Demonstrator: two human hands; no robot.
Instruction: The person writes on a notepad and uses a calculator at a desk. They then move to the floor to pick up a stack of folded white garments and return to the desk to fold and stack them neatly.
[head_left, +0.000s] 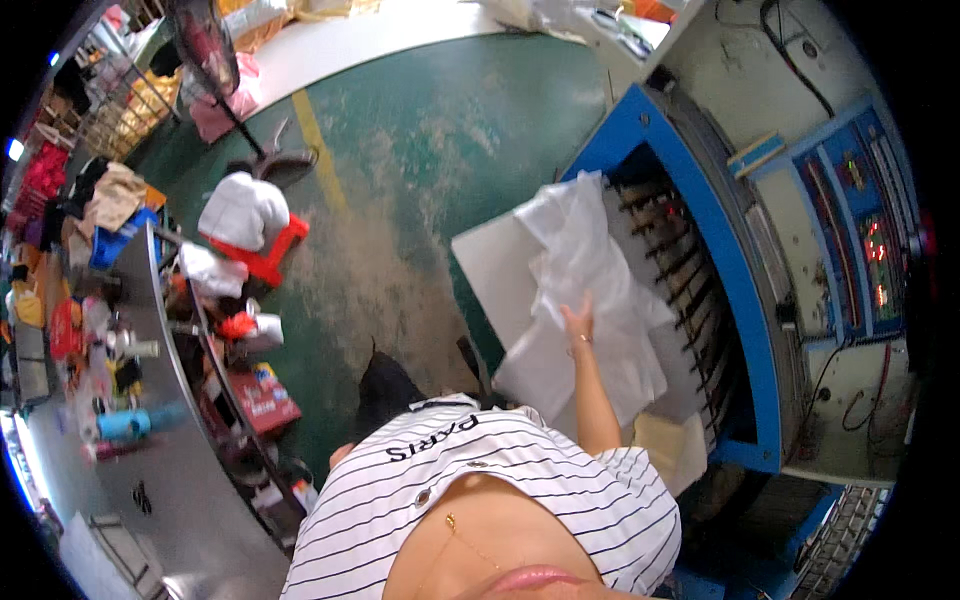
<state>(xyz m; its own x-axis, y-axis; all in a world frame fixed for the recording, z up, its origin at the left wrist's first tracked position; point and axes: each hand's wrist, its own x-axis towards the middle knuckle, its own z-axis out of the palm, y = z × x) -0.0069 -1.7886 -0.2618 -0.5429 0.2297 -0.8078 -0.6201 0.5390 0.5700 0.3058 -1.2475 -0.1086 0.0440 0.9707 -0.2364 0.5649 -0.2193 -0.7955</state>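
Observation:
My right hand (578, 324), a bracelet at its wrist, reaches over a pile of thin, translucent white sheets (581, 244), plastic or fabric. Its fingers are spread apart against the sheets, and no clear grip shows. The pile lies crumpled on a pale flat board (487, 251) in front of a blue-framed machine (720, 217). A row of dark bars (694, 300) lines the machine's opening beside the sheets. My left hand is out of view; only a sliver of skin shows at the left edge of my striped shirt (480, 450).
Left is a metal-topped table (184, 450) with assorted goods. Nearby, white cloth (244, 210) covers a red stool (274, 255). A pedestal fan (262, 154) stands farther off. The machine's control panel (862, 232) has lit red displays. A cream piece (667, 446) lies below the board.

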